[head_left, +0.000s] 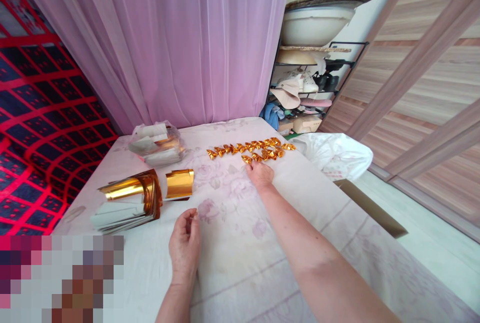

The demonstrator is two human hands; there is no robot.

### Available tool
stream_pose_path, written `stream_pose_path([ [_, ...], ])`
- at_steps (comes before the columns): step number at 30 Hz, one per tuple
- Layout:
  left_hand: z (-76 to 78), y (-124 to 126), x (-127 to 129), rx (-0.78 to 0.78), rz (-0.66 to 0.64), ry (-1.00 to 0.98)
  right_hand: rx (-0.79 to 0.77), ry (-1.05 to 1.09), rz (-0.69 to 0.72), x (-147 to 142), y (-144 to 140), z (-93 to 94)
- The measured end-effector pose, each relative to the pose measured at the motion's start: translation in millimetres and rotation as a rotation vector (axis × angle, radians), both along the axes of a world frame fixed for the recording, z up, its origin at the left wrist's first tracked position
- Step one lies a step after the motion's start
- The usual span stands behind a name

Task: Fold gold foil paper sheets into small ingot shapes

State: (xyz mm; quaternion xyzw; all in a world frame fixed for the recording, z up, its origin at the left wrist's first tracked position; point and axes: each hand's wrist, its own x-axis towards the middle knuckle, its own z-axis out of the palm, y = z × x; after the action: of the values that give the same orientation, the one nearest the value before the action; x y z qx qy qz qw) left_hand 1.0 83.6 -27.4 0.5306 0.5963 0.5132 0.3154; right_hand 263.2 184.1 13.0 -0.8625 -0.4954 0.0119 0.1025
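Right hand (pixel 260 174) touched folded gold-foil piece (pixel 246 159), grip unclear; left hand (pixel 185 239) was slack near stacked gold-and-white sheets (pixel 129 207), clear plastic bag (pixel 159 147) behind.

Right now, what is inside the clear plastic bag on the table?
Inside the clear plastic bag are pale sheets, with some gold colour between them. What lies underneath is covered, so I cannot tell.
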Motion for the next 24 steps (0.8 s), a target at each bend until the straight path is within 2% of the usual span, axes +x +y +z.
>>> stream_pose_path([
  [24,1.8,-0.4,0.8,0.012,0.02,-0.012,0.029,-0.028,0.051,2.2,0.1,-6.2],
])
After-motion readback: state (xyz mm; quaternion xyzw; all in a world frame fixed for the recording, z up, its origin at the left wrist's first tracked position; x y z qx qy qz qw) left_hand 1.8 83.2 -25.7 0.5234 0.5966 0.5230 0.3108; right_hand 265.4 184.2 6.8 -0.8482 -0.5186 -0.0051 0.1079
